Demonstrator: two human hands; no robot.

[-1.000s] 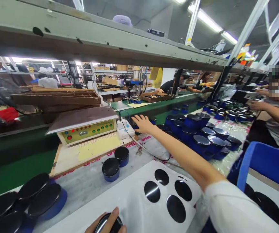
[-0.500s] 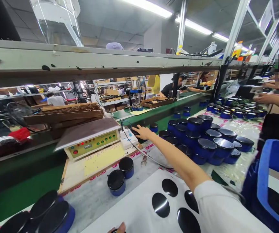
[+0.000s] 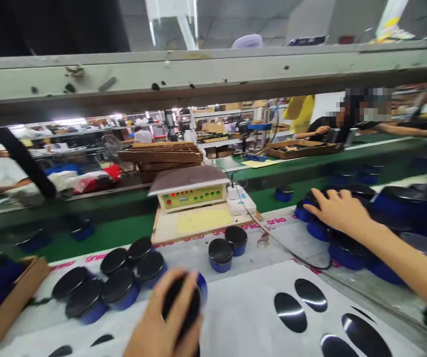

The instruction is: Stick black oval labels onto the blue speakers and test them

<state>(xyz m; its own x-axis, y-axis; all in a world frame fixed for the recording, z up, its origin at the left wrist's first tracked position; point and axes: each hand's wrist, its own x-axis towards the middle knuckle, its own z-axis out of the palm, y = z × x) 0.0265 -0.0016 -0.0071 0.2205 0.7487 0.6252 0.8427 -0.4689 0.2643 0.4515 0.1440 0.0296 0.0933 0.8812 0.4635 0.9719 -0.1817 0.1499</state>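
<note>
Two hands: both in view, each on a tin.
Left hand [image 3: 163,317]: fingers clenched around a black-lidded blue tin [image 3: 182,302], held on edge above a white sheet [image 3: 250,297] printed with black discs [image 3: 290,312].
Right hand [image 3: 338,210]: fingers spread over the near blue tins [image 3: 349,258]; cannot tell whether they grip.
Change: right hand now over the tins, no longer beside the white power unit [image 3: 241,201]; left hand raised further into view.
Nearby: two tins [image 3: 221,255] ahead of the left hand; a tin cluster [image 3: 120,287] to its left.
Control box [image 3: 191,196]: red and green indicator lamps.
Printing: pink "anko" repeated along the mat [image 3: 276,220].
</note>
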